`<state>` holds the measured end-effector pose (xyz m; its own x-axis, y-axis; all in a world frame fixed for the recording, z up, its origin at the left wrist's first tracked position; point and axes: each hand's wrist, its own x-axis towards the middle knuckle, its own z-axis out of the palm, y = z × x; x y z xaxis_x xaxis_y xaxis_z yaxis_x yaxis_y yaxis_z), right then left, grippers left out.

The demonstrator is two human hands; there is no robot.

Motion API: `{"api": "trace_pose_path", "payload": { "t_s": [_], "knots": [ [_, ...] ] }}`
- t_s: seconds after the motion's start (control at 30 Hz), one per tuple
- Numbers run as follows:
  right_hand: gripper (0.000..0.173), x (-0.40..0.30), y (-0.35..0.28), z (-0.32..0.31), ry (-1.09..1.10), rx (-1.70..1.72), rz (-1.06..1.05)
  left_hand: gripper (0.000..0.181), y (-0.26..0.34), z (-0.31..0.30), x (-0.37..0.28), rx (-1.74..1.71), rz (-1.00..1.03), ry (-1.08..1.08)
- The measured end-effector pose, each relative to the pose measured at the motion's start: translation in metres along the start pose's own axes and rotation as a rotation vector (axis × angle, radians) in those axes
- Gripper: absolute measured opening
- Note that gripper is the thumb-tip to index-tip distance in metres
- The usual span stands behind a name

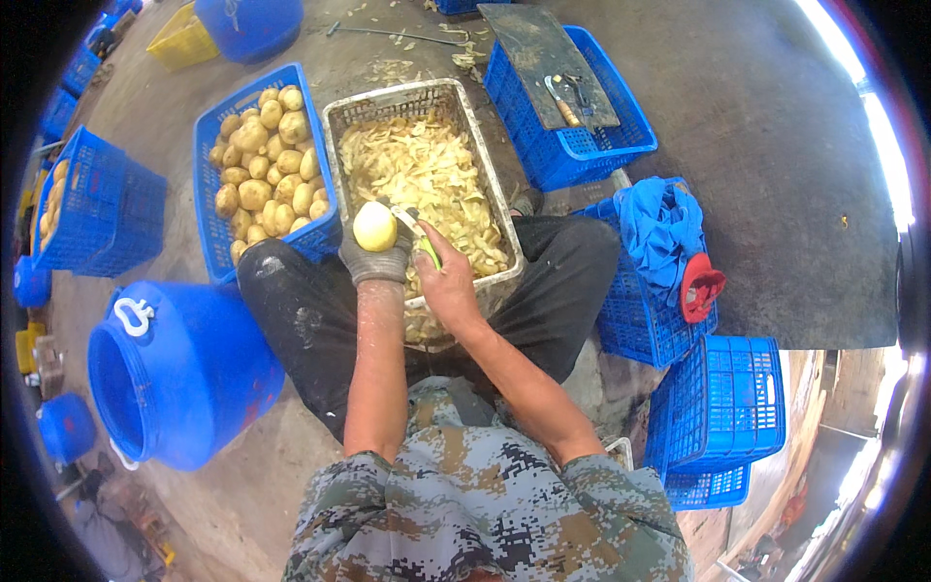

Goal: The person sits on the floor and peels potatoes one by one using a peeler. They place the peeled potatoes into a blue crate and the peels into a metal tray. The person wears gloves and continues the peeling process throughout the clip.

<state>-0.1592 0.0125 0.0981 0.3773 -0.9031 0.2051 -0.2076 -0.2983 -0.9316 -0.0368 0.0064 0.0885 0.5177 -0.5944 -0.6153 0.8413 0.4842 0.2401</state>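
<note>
My left hand [372, 260], in a grey knit glove, holds a pale, peeled potato [375, 227] over the near left part of a white plastic crate [490, 178]. My bare right hand [445, 280] grips a peeler [429, 251] with a green handle, its head close to the potato's right side. Yellowish potato peelings [422, 164] fill much of the white crate, which stands between my legs. Left of it, a blue plastic crate [201, 174] holds a heap of unpeeled potatoes [273, 164].
A blue barrel [211, 371] lies open-mouthed at left. At upper right, a board [534, 65] bearing a wooden-handled sickle [564, 103] rests on a blue crate [509, 109]. Blue cloth [658, 229] and a red cap [702, 287] lie on another crate [640, 320]. A person [109, 535] is at lower left.
</note>
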Motion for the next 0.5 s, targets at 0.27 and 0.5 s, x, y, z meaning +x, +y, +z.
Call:
{"api": "trace_pose_path", "payload": {
  "t_s": [0.27, 0.5],
  "knots": [
    [0.055, -0.011, -0.037, -0.004, -0.205, -0.336, 0.097, 0.038, 0.019, -0.029, 0.021, 0.099, 0.03, 0.014],
    [0.053, -0.016, -0.022, -0.011, -0.158, -0.211, 0.123, 0.043, 0.0, -0.011, 0.009, 0.672, 0.508, -0.035]
  ]
}}
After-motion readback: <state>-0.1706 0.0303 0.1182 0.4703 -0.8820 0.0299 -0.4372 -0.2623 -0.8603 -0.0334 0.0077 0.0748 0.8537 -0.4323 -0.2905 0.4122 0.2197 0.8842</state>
